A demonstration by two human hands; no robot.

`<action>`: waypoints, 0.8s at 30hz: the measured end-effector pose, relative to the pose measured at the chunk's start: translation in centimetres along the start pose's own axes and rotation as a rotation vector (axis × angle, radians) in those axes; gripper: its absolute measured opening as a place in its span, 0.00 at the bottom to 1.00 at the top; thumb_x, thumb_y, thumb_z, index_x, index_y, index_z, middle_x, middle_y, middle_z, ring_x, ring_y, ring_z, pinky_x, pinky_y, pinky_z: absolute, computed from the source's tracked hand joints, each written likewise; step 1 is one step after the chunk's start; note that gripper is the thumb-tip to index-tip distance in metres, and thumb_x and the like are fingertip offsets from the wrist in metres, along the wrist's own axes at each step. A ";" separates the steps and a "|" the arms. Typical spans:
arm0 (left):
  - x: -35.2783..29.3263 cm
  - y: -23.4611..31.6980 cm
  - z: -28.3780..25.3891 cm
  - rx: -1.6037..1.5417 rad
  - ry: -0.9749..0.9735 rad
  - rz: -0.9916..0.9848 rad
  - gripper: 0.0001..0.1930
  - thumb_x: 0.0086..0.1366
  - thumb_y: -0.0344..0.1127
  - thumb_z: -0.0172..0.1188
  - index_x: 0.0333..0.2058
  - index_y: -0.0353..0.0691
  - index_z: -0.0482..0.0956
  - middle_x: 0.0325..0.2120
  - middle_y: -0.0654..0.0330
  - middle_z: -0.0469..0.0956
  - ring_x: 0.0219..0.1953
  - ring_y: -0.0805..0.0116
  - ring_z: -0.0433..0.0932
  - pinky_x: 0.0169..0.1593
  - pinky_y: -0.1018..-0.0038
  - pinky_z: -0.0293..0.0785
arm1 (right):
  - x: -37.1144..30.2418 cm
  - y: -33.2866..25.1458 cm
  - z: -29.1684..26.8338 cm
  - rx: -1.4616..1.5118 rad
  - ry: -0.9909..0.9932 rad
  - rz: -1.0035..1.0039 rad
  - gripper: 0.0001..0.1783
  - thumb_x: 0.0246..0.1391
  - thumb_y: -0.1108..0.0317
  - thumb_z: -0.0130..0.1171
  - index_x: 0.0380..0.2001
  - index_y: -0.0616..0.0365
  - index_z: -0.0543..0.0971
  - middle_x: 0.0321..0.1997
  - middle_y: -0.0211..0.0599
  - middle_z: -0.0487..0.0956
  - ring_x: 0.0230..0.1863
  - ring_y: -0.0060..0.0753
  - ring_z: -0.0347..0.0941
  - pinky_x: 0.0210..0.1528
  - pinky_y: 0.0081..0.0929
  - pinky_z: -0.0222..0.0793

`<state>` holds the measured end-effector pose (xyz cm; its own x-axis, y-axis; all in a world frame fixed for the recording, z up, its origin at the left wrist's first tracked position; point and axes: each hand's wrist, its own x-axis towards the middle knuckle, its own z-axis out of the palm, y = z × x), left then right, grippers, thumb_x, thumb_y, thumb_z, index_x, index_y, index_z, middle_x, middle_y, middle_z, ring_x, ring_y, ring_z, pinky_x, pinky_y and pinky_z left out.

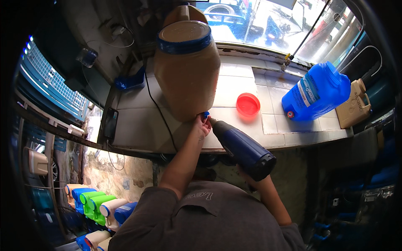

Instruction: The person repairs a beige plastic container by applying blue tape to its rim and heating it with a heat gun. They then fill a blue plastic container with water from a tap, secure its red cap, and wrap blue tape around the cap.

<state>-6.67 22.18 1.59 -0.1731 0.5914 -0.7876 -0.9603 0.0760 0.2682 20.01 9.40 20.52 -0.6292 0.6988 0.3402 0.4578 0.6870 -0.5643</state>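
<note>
A large beige water container (186, 79) with a blue-rimmed round lid stands on the tiled counter in front of me. My left hand (202, 125) reaches to its lower front edge, fingers closed around a small blue spigot (206, 114). From the right, a dark blue heat gun (242, 146) points its nozzle at the spigot, very close to my left fingers. My right hand (249, 179) grips the heat gun from below; the gun's body hides most of the fingers and the handle.
A red round lid (248, 105) lies right of the container. Farther right stand a blue jug (316, 94) with a spigot and a tan jug (354, 106). A black cord (158, 106) crosses the counter at left. Several coloured jugs (97, 205) stand at lower left.
</note>
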 end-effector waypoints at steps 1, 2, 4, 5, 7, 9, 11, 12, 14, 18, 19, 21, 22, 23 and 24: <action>-0.1 0.2 0.3 -0.022 0.061 -0.024 0.10 0.57 0.47 0.63 0.29 0.50 0.77 0.24 0.69 0.78 0.29 0.72 0.78 0.33 0.75 0.70 | -0.4 0.2 0.0 0.185 0.021 0.183 0.16 0.49 0.69 0.64 0.41 0.58 0.75 0.36 0.38 0.77 0.35 0.34 0.77 0.36 0.31 0.74; -0.2 0.3 0.5 -0.017 0.087 -0.030 0.10 0.56 0.47 0.64 0.29 0.50 0.77 0.24 0.70 0.78 0.29 0.73 0.79 0.33 0.76 0.70 | -0.8 0.4 0.2 0.357 0.023 0.368 0.14 0.50 0.69 0.63 0.40 0.59 0.75 0.34 0.36 0.77 0.32 0.31 0.77 0.32 0.29 0.74; -0.3 0.4 0.7 -0.017 0.132 -0.032 0.10 0.55 0.47 0.65 0.29 0.51 0.77 0.24 0.71 0.78 0.29 0.74 0.79 0.33 0.77 0.68 | -1.2 1.2 0.1 0.648 0.025 0.674 0.14 0.50 0.69 0.63 0.39 0.59 0.74 0.31 0.36 0.77 0.28 0.28 0.77 0.29 0.27 0.74; -0.4 0.4 0.6 -0.002 0.112 -0.026 0.09 0.56 0.46 0.64 0.29 0.52 0.77 0.25 0.72 0.78 0.29 0.73 0.79 0.32 0.76 0.68 | -1.3 1.7 -0.2 0.767 0.022 0.796 0.15 0.50 0.69 0.64 0.40 0.60 0.74 0.31 0.36 0.77 0.28 0.28 0.76 0.30 0.27 0.74; -0.3 0.4 0.5 0.010 0.080 -0.024 0.11 0.56 0.49 0.63 0.31 0.52 0.76 0.25 0.72 0.78 0.30 0.76 0.78 0.33 0.77 0.67 | -1.3 2.3 -0.1 0.963 0.088 0.906 0.13 0.50 0.70 0.63 0.38 0.61 0.74 0.23 0.34 0.75 0.19 0.25 0.73 0.22 0.26 0.71; -0.2 0.3 0.1 0.012 0.053 -0.006 0.11 0.57 0.48 0.63 0.32 0.50 0.75 0.25 0.70 0.79 0.31 0.76 0.78 0.34 0.76 0.68 | -1.4 2.8 -0.5 1.056 0.117 0.890 0.12 0.51 0.71 0.62 0.38 0.61 0.74 0.24 0.34 0.75 0.20 0.26 0.73 0.23 0.26 0.71; -0.1 0.2 -0.3 0.010 0.001 0.043 0.11 0.58 0.46 0.62 0.32 0.47 0.75 0.27 0.68 0.79 0.32 0.74 0.78 0.35 0.75 0.70 | -1.6 3.2 -0.8 1.113 0.117 0.878 0.11 0.51 0.71 0.61 0.38 0.61 0.73 0.24 0.34 0.75 0.20 0.27 0.73 0.22 0.26 0.71; -0.1 0.1 -0.5 -0.006 -0.029 0.056 0.11 0.58 0.44 0.61 0.33 0.45 0.75 0.28 0.66 0.79 0.33 0.72 0.78 0.37 0.74 0.72 | -1.7 3.3 -0.9 1.122 0.106 0.862 0.11 0.51 0.72 0.60 0.38 0.61 0.73 0.24 0.35 0.75 0.20 0.27 0.73 0.22 0.26 0.71; -0.3 0.2 -1.0 -0.045 -0.059 0.078 0.10 0.59 0.40 0.60 0.34 0.40 0.75 0.31 0.62 0.79 0.35 0.69 0.79 0.40 0.71 0.74 | -2.0 3.5 -0.8 1.133 0.093 0.849 0.11 0.51 0.72 0.60 0.38 0.61 0.73 0.24 0.34 0.75 0.20 0.27 0.73 0.21 0.26 0.70; -0.4 1.0 -1.8 -0.175 -0.110 0.062 0.11 0.59 0.26 0.53 0.41 0.30 0.73 0.41 0.53 0.77 0.45 0.57 0.77 0.51 0.64 0.74 | -2.6 3.8 -0.7 1.084 0.051 0.820 0.09 0.52 0.71 0.60 0.36 0.59 0.73 0.21 0.32 0.74 0.19 0.26 0.72 0.20 0.24 0.68; -0.3 1.4 -1.9 -0.211 -0.112 0.016 0.13 0.58 0.23 0.50 0.43 0.29 0.71 0.43 0.51 0.76 0.47 0.54 0.76 0.53 0.62 0.73 | -2.7 3.8 -0.7 1.085 0.038 0.797 0.09 0.52 0.71 0.60 0.35 0.59 0.73 0.20 0.32 0.74 0.19 0.25 0.72 0.20 0.24 0.68; -0.2 2.1 -2.0 -0.289 -0.114 -0.069 0.18 0.56 0.18 0.44 0.47 0.27 0.69 0.46 0.48 0.74 0.51 0.49 0.73 0.57 0.58 0.71 | -2.9 3.7 -0.9 1.069 0.031 0.738 0.07 0.52 0.71 0.60 0.33 0.58 0.72 0.21 0.31 0.74 0.19 0.24 0.72 0.21 0.23 0.67; -0.1 2.4 -1.9 -0.328 -0.143 -0.107 0.20 0.55 0.17 0.43 0.48 0.25 0.67 0.48 0.46 0.72 0.53 0.47 0.71 0.57 0.57 0.70 | -3.0 3.6 -1.1 1.072 0.048 0.731 0.07 0.52 0.71 0.60 0.34 0.57 0.73 0.21 0.30 0.74 0.20 0.24 0.72 0.21 0.23 0.68; -0.2 2.7 -1.9 -0.375 -0.141 -0.140 0.22 0.53 0.17 0.41 0.49 0.24 0.66 0.50 0.45 0.70 0.55 0.46 0.69 0.58 0.56 0.70 | -3.1 3.5 -1.4 1.075 0.062 0.724 0.08 0.53 0.70 0.60 0.34 0.57 0.73 0.22 0.30 0.74 0.20 0.24 0.72 0.22 0.23 0.68; -0.4 3.0 -1.9 -0.438 -0.111 -0.184 0.24 0.52 0.16 0.39 0.50 0.23 0.64 0.53 0.43 0.68 0.56 0.44 0.67 0.58 0.56 0.70 | -3.3 3.3 -1.6 1.086 0.068 0.711 0.08 0.53 0.70 0.60 0.35 0.57 0.73 0.22 0.30 0.74 0.21 0.25 0.72 0.22 0.23 0.68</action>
<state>-9.86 20.68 1.67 0.0096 0.6834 -0.7300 -0.9787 -0.1434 -0.1472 24.57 9.70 18.74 -0.4130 0.8715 -0.2643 -0.0838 -0.3254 -0.9419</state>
